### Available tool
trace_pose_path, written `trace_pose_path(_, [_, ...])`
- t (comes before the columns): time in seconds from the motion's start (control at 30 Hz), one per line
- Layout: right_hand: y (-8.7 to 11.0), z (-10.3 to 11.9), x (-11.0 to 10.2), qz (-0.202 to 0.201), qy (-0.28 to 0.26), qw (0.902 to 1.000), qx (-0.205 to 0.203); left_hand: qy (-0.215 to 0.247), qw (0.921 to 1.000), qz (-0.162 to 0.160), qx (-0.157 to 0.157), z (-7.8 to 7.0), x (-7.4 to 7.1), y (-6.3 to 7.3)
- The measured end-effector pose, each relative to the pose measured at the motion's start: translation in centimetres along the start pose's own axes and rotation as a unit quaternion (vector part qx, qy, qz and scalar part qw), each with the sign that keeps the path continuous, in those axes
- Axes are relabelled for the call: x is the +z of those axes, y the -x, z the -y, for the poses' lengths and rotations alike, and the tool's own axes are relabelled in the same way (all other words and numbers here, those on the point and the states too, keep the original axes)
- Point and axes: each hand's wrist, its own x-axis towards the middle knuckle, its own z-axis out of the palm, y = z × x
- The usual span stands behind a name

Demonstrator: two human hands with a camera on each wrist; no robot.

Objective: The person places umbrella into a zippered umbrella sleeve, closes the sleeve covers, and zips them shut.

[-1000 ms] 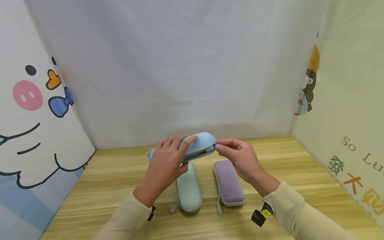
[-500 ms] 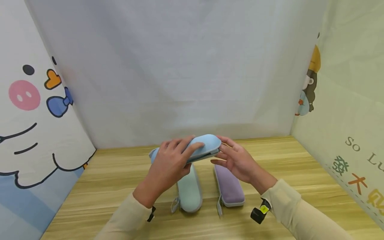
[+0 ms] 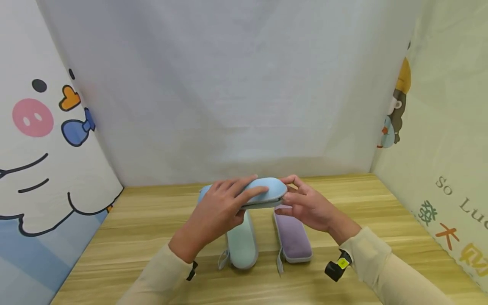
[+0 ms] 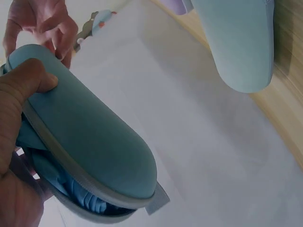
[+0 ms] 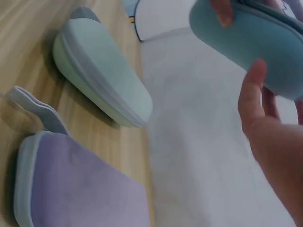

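My left hand [image 3: 217, 212] grips a light blue zippered glasses case [image 3: 272, 188] above the table, thumb on the lid. In the left wrist view, the zipper edge [image 4: 78, 175] is parted at the end with the grey strap tab [image 4: 158, 198], and folded blue lining shows inside. My right hand [image 3: 310, 207] holds the other end of the case, its fingers curled about it. The right wrist view shows that thumb [image 5: 255, 78] against the shell. Whether this hand also has the zipper pull is hidden.
A mint green case [image 3: 242, 245] and a purple case [image 3: 293, 237] lie side by side on the wooden table [image 3: 152, 237], below my hands. Each has a strap at its near end. A pale curtain [image 3: 244, 93] hangs behind, with printed cloths at both sides.
My right hand has gone from pinching at the zipper end to holding the end of the case. The blue case has moved slightly right and lower, and its gap at that end has narrowed.
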Motion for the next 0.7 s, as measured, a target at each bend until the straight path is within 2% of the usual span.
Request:
trace_pose_path(0.13, [0.2, 0.7, 0.1, 0.008, 0.012, 0.9999, -0.007, 0.02, 0.9998, -0.006, 0.005, 0.1, -0.2, -0.1])
trace_pose_path(0.3, [0.0, 0.9, 1.4, 0.003, 0.003, 0.9999, 0.015, 0.039, 0.9988, -0.013, 0.027, 0.0, -0.3, -0.1])
trace_pose_path(0.4, [0.0, 0.8, 1.9, 0.029, -0.017, 0.9989, 0.032, 0.052, 0.998, -0.011, 0.034, -0.1, -0.3, 0.0])
trace_pose_path(0.5, [0.0, 0.8, 2.2, 0.056, -0.023, 0.9977, 0.031, 0.059, 0.9977, -0.005, 0.034, 0.0, -0.3, 0.1])
trace_pose_path(0.57, [0.0, 0.8, 2.5, 0.053, -0.013, 0.9983, 0.018, 0.057, 0.9978, -0.002, 0.032, 0.1, -0.3, 0.2])
trace_pose_path(0.7, [0.0, 0.6, 3.4, 0.009, 0.023, 0.9996, -0.012, 0.047, 0.9986, -0.003, 0.027, 0.2, -0.4, 0.2])
